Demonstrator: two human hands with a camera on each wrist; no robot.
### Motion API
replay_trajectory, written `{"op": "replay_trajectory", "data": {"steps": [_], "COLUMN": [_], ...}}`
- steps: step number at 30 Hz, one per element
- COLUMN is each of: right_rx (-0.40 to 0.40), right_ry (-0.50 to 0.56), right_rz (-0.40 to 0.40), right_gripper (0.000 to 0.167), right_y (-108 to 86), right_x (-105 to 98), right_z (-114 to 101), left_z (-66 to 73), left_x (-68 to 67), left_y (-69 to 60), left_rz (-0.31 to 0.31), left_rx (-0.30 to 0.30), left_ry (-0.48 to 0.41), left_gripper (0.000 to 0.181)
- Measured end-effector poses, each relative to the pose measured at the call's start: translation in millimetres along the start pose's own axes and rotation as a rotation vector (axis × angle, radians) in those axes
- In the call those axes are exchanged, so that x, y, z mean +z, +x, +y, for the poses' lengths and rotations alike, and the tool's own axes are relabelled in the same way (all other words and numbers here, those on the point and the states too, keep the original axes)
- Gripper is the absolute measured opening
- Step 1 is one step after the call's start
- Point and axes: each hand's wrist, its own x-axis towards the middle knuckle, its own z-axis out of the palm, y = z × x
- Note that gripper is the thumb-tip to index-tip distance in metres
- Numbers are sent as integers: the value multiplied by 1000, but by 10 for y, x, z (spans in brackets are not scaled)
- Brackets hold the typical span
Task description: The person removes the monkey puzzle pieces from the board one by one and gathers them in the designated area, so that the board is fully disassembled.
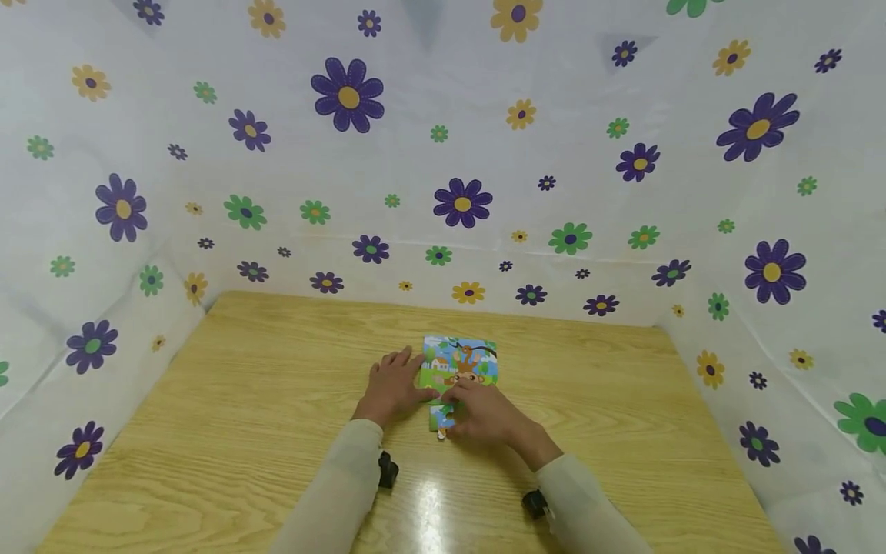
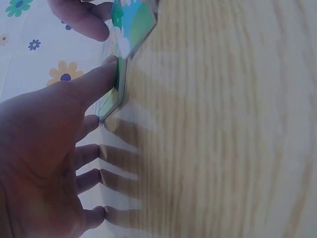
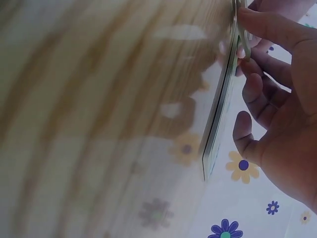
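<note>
A jigsaw puzzle (image 1: 443, 362) with a monkey picture lies flat on the wooden table. My left hand (image 1: 394, 385) rests at its left side, fingers spread and fairly straight. In the left wrist view, the left thumb (image 2: 101, 79) touches the puzzle's near edge. My right hand (image 1: 484, 414) reaches over the puzzle's near right part and hides some of it. Between its thumb and fingers it pinches a thin puzzle piece (image 3: 244, 42), seen edge-on in the right wrist view. A blue and green puzzle piece (image 1: 438, 418) shows just below the puzzle, beside the right hand.
The wooden table (image 1: 277, 462) extends around the puzzle. A white flower-print sheet (image 1: 415, 161) stands behind it and along both sides. Small black devices sit at the left wrist (image 1: 388, 471) and right wrist (image 1: 534, 504).
</note>
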Motion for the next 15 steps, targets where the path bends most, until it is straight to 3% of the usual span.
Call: {"op": "replay_trajectory", "data": {"steps": [9,15], "right_rx": [9,17], "right_ry": [-14,57], "right_rz": [-44,-84], "right_gripper": [45,52], "right_y": [12,-8], "right_x": [41,35], "right_z": [-45,-61], "left_z": [-13,-16], "left_x": [-6,1], "left_y": [7,1], "left_rz": [7,-1], "left_rx": [-2,-1], "left_ry": [-3,-9], "left_gripper": [78,79]}}
